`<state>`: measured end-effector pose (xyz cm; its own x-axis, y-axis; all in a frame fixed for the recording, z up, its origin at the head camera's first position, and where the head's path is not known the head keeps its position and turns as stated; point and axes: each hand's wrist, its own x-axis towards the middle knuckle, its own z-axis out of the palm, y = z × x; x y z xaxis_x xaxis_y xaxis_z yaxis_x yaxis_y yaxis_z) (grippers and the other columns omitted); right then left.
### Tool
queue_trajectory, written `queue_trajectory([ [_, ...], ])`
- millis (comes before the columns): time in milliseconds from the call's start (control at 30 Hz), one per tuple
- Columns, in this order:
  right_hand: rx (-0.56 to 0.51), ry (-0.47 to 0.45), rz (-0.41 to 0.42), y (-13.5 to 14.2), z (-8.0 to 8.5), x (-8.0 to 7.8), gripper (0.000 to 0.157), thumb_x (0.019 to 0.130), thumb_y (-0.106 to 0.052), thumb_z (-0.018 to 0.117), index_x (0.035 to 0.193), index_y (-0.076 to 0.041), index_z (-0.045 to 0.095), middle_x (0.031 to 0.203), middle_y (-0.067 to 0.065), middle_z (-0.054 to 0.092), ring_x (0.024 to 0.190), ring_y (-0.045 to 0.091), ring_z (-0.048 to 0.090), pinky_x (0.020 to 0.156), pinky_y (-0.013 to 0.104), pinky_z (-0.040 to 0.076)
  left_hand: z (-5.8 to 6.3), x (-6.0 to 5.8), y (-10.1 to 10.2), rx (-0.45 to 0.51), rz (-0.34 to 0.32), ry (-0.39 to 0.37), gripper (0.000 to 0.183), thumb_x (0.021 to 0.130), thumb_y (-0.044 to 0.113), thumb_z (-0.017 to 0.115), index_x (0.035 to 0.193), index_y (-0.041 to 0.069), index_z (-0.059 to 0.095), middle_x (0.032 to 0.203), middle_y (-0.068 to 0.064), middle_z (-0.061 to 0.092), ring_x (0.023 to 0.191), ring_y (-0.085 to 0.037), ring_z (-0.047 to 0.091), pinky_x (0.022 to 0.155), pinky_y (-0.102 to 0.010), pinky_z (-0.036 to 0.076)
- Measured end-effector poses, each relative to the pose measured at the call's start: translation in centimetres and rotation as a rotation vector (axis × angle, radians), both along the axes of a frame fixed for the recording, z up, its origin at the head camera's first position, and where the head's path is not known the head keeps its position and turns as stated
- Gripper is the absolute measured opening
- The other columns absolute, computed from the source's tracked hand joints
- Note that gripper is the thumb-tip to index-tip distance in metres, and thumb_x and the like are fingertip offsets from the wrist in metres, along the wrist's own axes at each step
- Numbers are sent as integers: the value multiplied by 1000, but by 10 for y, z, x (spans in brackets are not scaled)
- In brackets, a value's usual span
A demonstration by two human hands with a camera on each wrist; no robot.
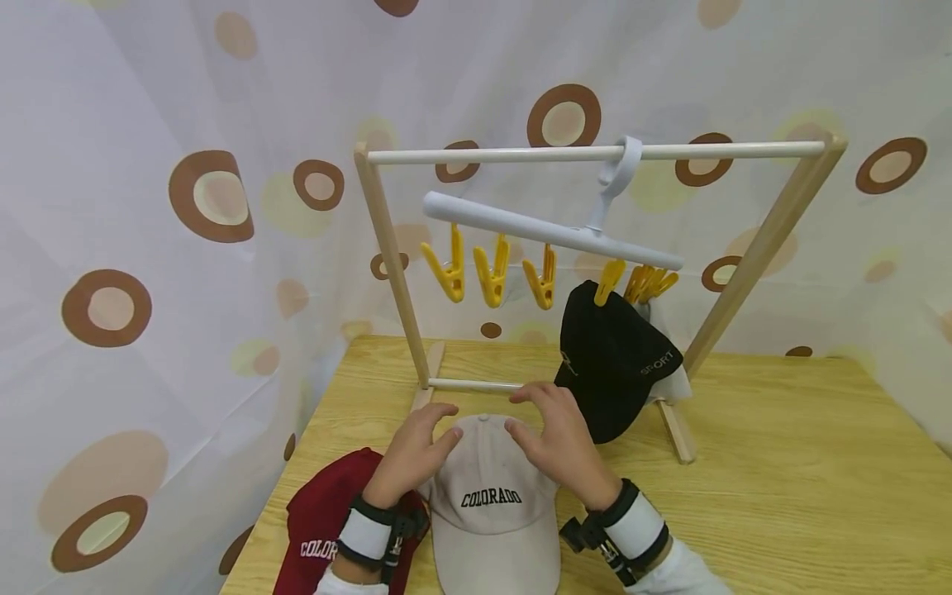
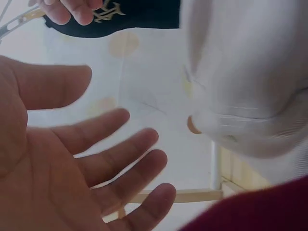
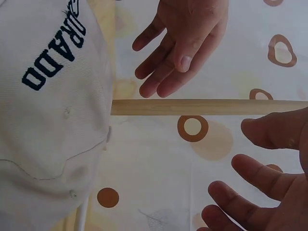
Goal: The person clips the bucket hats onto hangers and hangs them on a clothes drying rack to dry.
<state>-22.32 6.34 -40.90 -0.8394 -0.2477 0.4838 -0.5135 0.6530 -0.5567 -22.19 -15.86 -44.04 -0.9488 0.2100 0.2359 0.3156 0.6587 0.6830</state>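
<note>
A beige baseball cap (image 1: 482, 487) lettered COLORADO lies on the table, its brim towards me. My left hand (image 1: 416, 454) hovers over the left side of its crown, fingers spread and relaxed. Over the right side is my right hand (image 1: 561, 438), fingers loosely bent. Both wrist views show space between the fingers and the beige cap (image 3: 53, 96), and neither hand holds anything. A dark red cap (image 1: 320, 504) sits to the left, partly hidden under my left wrist. A black cap (image 1: 606, 364) marked SPORT hangs from yellow clips behind my right hand.
A wooden rack (image 1: 394, 264) with a white top bar (image 1: 506, 154) stands on the table (image 1: 803, 463). From the bar hangs a tilted white hanger (image 1: 513, 223), lower on the right. Several yellow clips (image 1: 491, 273) dangle from its left part. Something pale hangs behind the black cap.
</note>
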Motion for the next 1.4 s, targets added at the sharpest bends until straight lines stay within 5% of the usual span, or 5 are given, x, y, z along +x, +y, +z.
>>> queue_trajectory([
  [367,25,-175,-17,-5,-35,-11,34,87,-16,73,118,-3,64,124,16,66,117,36,57,101,54,46,-20,-6,6,17,38,-80,42,96,16,58,131,-5,57,132,-24,61,119,-41,60,97,-55,49],
  [733,42,-255,-39,-3,-56,-25,37,89,-17,71,120,1,62,121,19,67,115,36,59,101,54,47,-30,-11,15,57,53,-120,45,97,16,57,134,-9,52,132,-28,59,118,-41,60,96,-54,51],
  [1000,12,-401,-45,-4,-68,-34,43,91,-19,69,128,0,57,129,19,62,114,31,60,100,52,49,-37,-14,18,47,95,-177,49,97,20,58,136,-9,50,135,-30,56,126,-43,55,102,-56,46],
  [1400,-36,-448,-36,-5,-71,-38,42,93,-20,67,130,-3,56,124,19,65,106,29,63,94,50,53,-31,-13,17,72,143,-202,45,97,21,59,134,-5,54,130,-27,60,119,-40,60,95,-56,50],
])
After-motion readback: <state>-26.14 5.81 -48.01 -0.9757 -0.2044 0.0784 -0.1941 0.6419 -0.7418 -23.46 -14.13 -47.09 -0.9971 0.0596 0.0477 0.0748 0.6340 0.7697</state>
